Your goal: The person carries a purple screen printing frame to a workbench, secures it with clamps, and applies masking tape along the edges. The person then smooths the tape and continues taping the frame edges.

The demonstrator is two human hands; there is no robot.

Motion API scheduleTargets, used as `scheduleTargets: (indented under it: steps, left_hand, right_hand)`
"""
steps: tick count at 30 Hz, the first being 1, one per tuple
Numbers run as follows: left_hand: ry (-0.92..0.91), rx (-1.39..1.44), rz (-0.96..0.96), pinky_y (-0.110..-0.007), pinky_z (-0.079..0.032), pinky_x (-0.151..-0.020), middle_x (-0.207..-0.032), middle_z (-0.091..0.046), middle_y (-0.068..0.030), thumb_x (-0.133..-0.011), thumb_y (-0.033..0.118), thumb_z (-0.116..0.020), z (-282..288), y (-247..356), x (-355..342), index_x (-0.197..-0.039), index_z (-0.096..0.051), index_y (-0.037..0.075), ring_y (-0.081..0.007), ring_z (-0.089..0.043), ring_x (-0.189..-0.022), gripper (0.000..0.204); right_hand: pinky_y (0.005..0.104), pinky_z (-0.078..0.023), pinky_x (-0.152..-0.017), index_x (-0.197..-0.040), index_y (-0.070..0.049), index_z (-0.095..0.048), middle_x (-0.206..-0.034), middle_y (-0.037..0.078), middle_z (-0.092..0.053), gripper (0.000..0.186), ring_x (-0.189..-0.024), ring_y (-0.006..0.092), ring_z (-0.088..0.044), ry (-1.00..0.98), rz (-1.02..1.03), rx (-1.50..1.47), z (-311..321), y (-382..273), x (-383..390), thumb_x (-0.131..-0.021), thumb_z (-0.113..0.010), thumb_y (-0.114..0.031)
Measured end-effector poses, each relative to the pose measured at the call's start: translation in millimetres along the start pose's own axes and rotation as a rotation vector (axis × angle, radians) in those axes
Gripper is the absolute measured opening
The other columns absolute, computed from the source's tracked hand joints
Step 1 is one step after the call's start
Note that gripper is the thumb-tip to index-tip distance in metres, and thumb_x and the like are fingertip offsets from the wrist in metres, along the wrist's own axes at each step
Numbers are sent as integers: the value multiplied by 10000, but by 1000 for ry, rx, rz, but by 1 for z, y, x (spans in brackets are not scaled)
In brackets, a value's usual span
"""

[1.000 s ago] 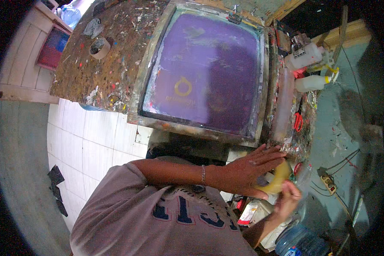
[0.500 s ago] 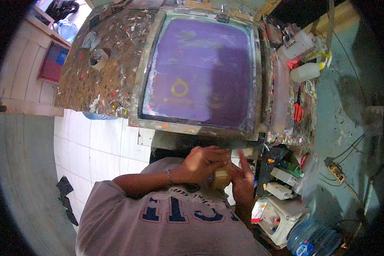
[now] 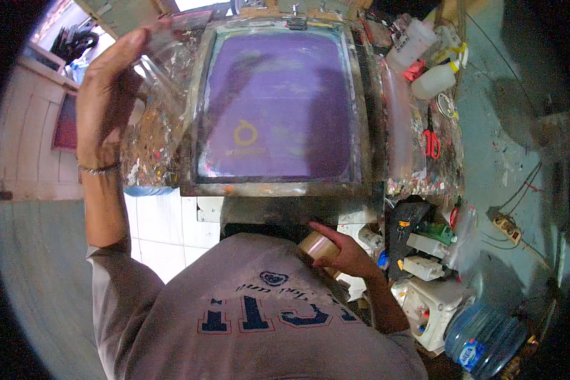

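Observation:
My left hand is raised high at the far left, over the stained worktable. Its fingers are bent together at the tips, and a clear, shiny strip, blurred, trails beside them. Low in front of my body, my right hand grips a tan roll of tape between thumb and fingers. Ahead of me a purple screen-printing frame lies on the table, with a yellowish ring-shaped mark at its lower left. Neither hand touches the frame.
On the right ledge lie red-handled scissors, a spray bottle and a white container. Below stand a cut-open white jug and a large blue water bottle. A power strip hangs by the right wall.
My hands were together around the tape roll at my chest. The left has swung up and far left; the right still holds the roll low. The view has shifted slightly.

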State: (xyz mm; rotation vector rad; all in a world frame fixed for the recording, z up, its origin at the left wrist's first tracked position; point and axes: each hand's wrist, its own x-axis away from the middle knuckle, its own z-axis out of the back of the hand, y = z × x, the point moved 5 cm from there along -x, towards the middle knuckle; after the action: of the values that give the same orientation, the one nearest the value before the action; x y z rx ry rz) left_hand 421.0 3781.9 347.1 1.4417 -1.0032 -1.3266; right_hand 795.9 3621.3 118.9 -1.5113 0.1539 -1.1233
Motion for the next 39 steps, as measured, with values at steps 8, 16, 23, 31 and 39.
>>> scheduleTargets:
  steps: [8,16,23,31,39]
  left_hand:
    - [196,-353,-389,-500,-204,-1162,-1532,-234,-219,-965,376,-486,95,47,59,-1442,-304,-52,-336,-267,-1411,667]
    - [568,77,-513,-480,-410,-1044,-1140,-558,-165,-933,84,-545,183,94,139,-1102,-539,-40,-244,-549,-1039,210]
    - [-87,1159,-176,-394,-400,-829,-860,-380,-39,-901,47,-574,190,70,156,-829,-403,80,-179,-390,-791,188]
    - [100,1283,-451,-348,-366,-768,-829,-427,-53,-858,3,-626,177,55,150,-772,-428,77,-182,-433,-790,228]
    - [-133,1649,-45,-496,-400,-807,-802,-403,-8,-967,145,-578,115,-21,95,-854,-414,116,-127,-415,-727,202]
  right_hand:
    - [332,-512,-844,-1276,-133,-550,-1023,64,-663,513,-950,171,-630,-111,179,36,37,-35,-2,-814,-750,-235]
    - [360,-528,-771,-1071,-145,-698,-973,67,-717,307,-834,259,-684,-96,667,438,67,-123,34,-875,-654,-377]
    - [357,-524,-777,-1053,-119,-701,-983,86,-716,269,-850,261,-689,13,916,778,49,-195,71,-888,-629,-318]
    - [354,-519,-784,-1034,-89,-705,-995,107,-715,233,-868,264,-693,114,814,878,48,-214,92,-904,-599,-251]
    - [351,-514,-792,-1014,-60,-709,-1007,129,-714,209,-886,266,-698,374,636,924,97,-189,81,-919,-570,-184]
